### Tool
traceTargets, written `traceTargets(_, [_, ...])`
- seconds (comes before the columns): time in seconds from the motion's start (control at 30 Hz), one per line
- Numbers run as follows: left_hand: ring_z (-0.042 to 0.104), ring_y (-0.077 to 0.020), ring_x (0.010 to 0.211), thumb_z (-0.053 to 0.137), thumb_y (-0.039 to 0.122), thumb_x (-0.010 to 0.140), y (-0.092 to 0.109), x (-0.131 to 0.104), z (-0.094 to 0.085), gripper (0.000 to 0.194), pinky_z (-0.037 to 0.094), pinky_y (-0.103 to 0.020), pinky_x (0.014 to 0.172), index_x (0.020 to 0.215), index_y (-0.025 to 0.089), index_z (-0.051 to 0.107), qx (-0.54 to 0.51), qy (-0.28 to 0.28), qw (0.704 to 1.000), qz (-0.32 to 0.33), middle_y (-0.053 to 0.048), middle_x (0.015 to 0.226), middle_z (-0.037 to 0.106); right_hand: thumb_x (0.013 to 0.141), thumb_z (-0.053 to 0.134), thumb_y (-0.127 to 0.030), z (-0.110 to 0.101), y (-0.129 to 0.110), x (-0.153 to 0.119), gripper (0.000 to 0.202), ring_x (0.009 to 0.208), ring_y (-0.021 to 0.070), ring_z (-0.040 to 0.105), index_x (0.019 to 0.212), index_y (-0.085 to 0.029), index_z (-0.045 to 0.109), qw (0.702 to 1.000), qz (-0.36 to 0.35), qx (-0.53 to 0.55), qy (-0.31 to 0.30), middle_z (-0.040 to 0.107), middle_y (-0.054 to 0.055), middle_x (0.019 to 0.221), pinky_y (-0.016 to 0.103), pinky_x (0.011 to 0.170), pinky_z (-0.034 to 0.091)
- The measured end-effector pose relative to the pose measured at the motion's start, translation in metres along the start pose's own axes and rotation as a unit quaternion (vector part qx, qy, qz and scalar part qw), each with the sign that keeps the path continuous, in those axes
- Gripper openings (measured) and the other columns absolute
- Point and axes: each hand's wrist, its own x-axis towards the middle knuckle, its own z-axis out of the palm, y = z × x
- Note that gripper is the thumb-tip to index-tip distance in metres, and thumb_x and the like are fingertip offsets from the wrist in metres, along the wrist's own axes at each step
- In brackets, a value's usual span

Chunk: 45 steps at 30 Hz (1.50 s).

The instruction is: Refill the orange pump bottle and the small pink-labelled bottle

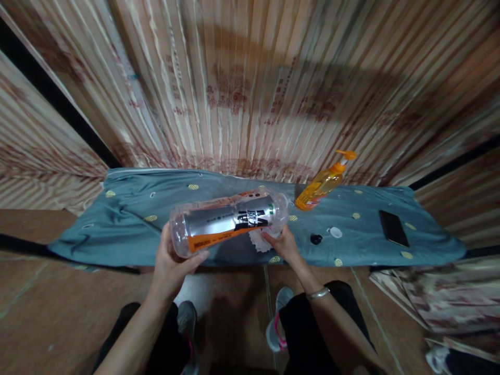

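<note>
A large clear plastic bottle (230, 219) with a silver, black and orange label lies tilted in the air above the cloth-covered surface. My left hand (172, 260) is wrapped around its left end, thumb on the near side. At the bottle's right end, my right hand (282, 242) pinches a small white cloth or tissue (260, 241) with a scalloped edge, close under the bottle. Part of the right hand's fingers is hidden behind the bottle, so I cannot tell how firmly they touch it.
An orange pump bottle (321, 187) stands beyond my right hand. A small black object (316, 239), a white oval piece (335, 232) and a dark phone-like slab (394, 228) rest on the teal patterned cloth (128, 224). Pleated curtains (234, 94) hang behind.
</note>
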Motion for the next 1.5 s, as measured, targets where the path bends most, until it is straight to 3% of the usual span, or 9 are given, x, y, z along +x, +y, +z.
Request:
traceTargets(0.17, [0.058,-0.0122,0.058,0.1,0.028,0.037,-0.003,0.0,-0.002,0.094,0.044,-0.021,0.043,0.122,0.02,0.06,-0.045,-0.017,0.996,-0.076,-0.003,0.102,0.071,0.071,0.081,-0.048,-0.002,0.004,-0.001,0.073,0.106,0.0336,0.077,0.135,-0.022,0.058,1.0,0.003,-0.01,0.002,0.08,0.011,0.117,0.044,0.086,0.062])
traceTargets(0.37, [0.061,-0.0123,0.061,0.1,0.027,0.041,-0.01,0.001,-0.006,0.096,0.051,-0.022,0.049,0.127,0.02,0.06,-0.054,-0.034,0.996,-0.068,-0.005,0.106,0.072,0.074,0.077,-0.05,0.0,-0.005,-0.005,0.086,0.113,0.0355,0.075,0.147,-0.017,0.048,1.0,-0.019,0.001,0.02,0.077,0.016,0.125,0.047,0.095,0.06])
traceTargets(0.57, [0.057,-0.0111,0.053,0.101,0.029,0.041,-0.007,0.0,-0.004,0.099,0.048,-0.022,0.044,0.13,0.02,0.059,-0.039,-0.034,0.995,-0.08,-0.003,0.096,0.073,0.076,0.075,-0.049,-0.002,-0.011,-0.006,0.093,0.116,0.0346,0.074,0.154,-0.016,0.038,1.0,-0.02,0.008,0.009,0.076,0.016,0.129,0.046,0.099,0.058])
traceTargets(0.83, [0.058,-0.0114,0.052,0.102,0.029,0.042,-0.007,0.0,-0.007,0.103,0.048,-0.023,0.044,0.133,0.019,0.055,-0.04,-0.033,0.995,-0.084,-0.001,0.091,0.072,0.074,0.079,-0.043,-0.003,-0.018,-0.006,0.089,0.112,0.0335,0.076,0.15,-0.018,0.042,1.0,-0.005,-0.015,0.014,0.077,0.014,0.126,0.042,0.092,0.06])
traceTargets(1.0, [0.05,-0.0063,0.045,0.101,0.026,0.044,-0.005,0.0,-0.005,0.099,0.042,-0.019,0.036,0.13,0.021,0.052,-0.056,-0.044,0.994,-0.082,0.002,0.09,0.068,0.073,0.08,-0.043,-0.006,-0.024,-0.005,0.069,0.109,0.0344,0.077,0.134,-0.019,0.056,0.999,0.025,-0.034,0.002,0.08,0.014,0.117,0.044,0.092,0.06])
traceTargets(1.23, [0.048,-0.0052,0.045,0.101,0.026,0.046,-0.007,0.0,-0.004,0.1,0.04,-0.018,0.033,0.132,0.025,0.05,-0.074,-0.057,0.993,-0.077,0.002,0.095,0.065,0.072,0.08,-0.041,-0.009,-0.023,-0.003,0.054,0.112,0.0333,0.075,0.12,-0.022,0.064,1.0,-0.009,-0.015,-0.001,0.079,0.012,0.119,0.046,0.098,0.058])
traceTargets(1.5, [0.047,-0.006,0.045,0.102,0.029,0.047,-0.009,0.0,-0.005,0.1,0.042,-0.02,0.034,0.133,0.027,0.051,-0.072,-0.063,0.993,-0.075,0.002,0.093,0.065,0.069,0.082,-0.046,-0.009,-0.02,-0.001,0.062,0.095,0.0356,0.078,0.122,-0.019,0.063,1.0,0.022,-0.012,0.006,0.081,0.011,0.101,0.046,0.083,0.061])
